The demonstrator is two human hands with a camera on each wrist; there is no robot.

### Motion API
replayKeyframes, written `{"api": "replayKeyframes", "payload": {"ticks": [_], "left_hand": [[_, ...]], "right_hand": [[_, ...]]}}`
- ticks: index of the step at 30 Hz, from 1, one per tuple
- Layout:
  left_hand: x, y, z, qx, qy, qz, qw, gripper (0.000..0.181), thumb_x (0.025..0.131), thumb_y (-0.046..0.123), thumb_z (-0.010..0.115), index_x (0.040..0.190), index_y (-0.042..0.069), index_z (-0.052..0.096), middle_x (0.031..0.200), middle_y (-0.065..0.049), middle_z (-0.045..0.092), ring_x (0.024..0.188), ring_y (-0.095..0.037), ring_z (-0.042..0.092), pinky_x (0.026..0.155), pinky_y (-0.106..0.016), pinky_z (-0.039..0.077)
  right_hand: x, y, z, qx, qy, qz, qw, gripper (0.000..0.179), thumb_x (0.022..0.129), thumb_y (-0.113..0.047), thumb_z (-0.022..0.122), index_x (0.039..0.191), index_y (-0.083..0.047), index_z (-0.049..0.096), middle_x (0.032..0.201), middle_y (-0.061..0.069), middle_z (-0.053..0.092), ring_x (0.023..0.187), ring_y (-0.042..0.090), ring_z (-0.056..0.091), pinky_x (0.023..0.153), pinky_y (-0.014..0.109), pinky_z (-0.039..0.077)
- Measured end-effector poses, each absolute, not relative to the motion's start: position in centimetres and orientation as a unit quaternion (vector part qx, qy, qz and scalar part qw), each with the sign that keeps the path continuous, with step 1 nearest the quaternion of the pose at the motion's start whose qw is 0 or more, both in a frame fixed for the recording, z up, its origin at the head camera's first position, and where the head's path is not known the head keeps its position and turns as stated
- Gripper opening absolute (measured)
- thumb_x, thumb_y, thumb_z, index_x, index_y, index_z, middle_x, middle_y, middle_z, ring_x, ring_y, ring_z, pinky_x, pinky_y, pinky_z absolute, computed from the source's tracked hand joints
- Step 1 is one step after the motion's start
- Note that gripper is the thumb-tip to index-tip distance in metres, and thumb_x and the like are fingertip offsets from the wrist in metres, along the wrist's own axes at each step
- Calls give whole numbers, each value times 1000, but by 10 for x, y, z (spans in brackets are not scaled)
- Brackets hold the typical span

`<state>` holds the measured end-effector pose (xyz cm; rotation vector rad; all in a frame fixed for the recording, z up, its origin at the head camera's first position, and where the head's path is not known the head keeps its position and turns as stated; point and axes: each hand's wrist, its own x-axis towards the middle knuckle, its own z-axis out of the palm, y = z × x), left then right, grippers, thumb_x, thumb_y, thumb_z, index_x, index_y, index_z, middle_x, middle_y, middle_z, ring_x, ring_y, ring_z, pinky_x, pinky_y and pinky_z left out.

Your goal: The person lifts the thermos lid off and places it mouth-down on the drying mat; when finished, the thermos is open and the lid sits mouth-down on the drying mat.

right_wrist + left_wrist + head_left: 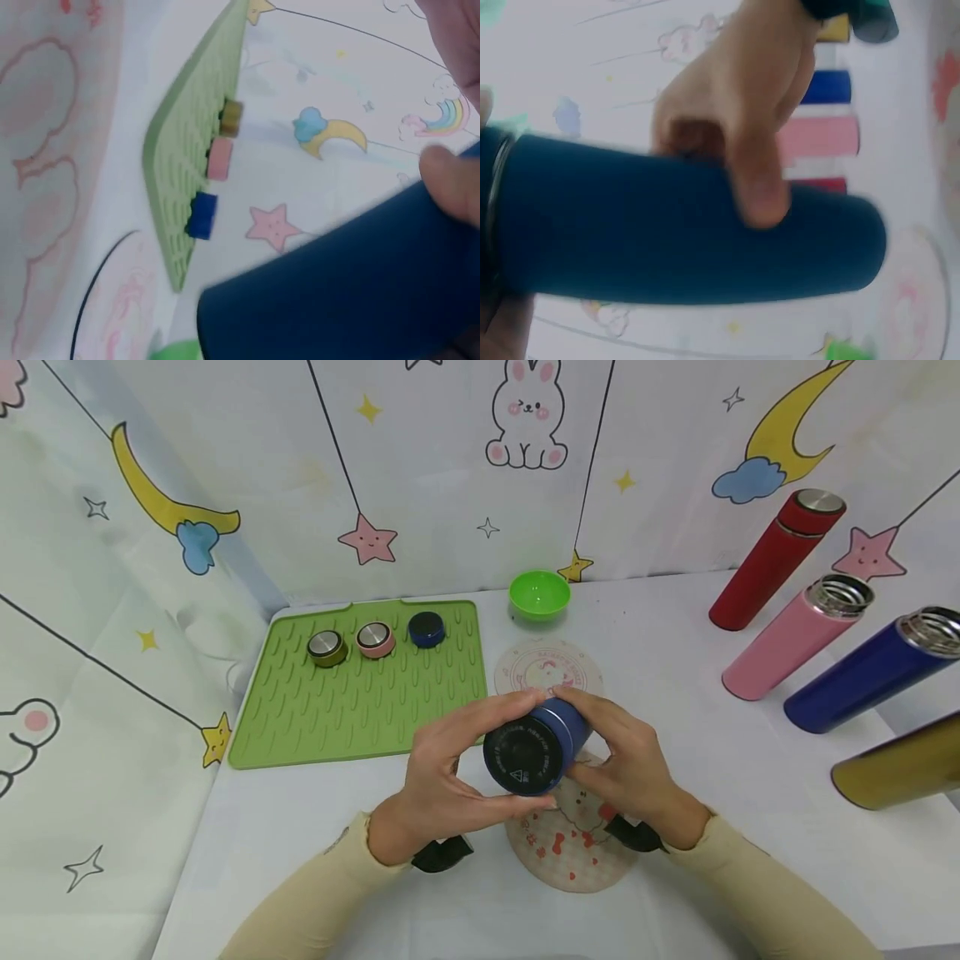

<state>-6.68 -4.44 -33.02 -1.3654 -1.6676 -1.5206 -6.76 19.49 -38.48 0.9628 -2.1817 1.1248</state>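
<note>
A dark blue thermos bottle (pixel 572 725) is held over the table, its black lid end (pixel 522 756) with small print and a warning triangle turned towards me. My left hand (pixel 442 768) grips that end, thumb below and fingers above. Around the body curls my right hand (pixel 633 756), its thumb lying along the side in the left wrist view. There the bottle (pixel 682 225) lies almost level, a metal ring (pixel 496 187) near the lid. In the right wrist view the far end of the bottle (pixel 330 300) points down-left.
A green mat (pixel 360 710) carries olive (pixel 327 648), pink (pixel 376 640) and blue (pixel 427 630) lids. Behind stands a green bowl (pixel 539 596). Red (pixel 772 564), pink (pixel 787 643), blue (pixel 862 677) and olive (pixel 892 764) bottles stand right. Round mats (pixel 573 864) lie beneath my hands.
</note>
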Motion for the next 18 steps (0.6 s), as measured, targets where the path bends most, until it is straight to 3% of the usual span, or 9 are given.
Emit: {"api": "replayKeyframes", "payload": {"ticks": [4,8,13,18], "left_hand": [[-64,-40,-337,-473,-610,-580,261,85,66,12,99,140,-5,59,134,-23,69,125,-29,69,103,-41,61],[-64,-42,-337,-477,-607,-592,230,90,66,15,100,142,-5,56,137,-23,67,128,-28,66,105,-41,60],[-66,-52,-329,-512,-612,-580,164,100,66,14,100,149,-6,49,146,-23,60,138,-27,60,112,-44,55],[-69,-65,-317,-577,-622,-521,96,91,74,10,94,150,-7,47,151,-23,57,142,-27,57,117,-43,51]], "right_hand": [[-65,192,-386,328,-807,407,275,67,95,-46,69,140,3,62,132,23,69,124,27,68,115,18,46],[-66,192,-387,334,-805,418,257,68,95,-46,70,140,3,61,133,22,69,126,24,67,115,19,47],[-70,196,-388,357,-800,434,210,71,93,-45,74,143,3,59,137,19,68,133,16,63,115,21,48],[-75,202,-388,389,-791,451,138,73,88,-42,81,143,0,60,140,14,68,137,9,60,114,23,49]]}}
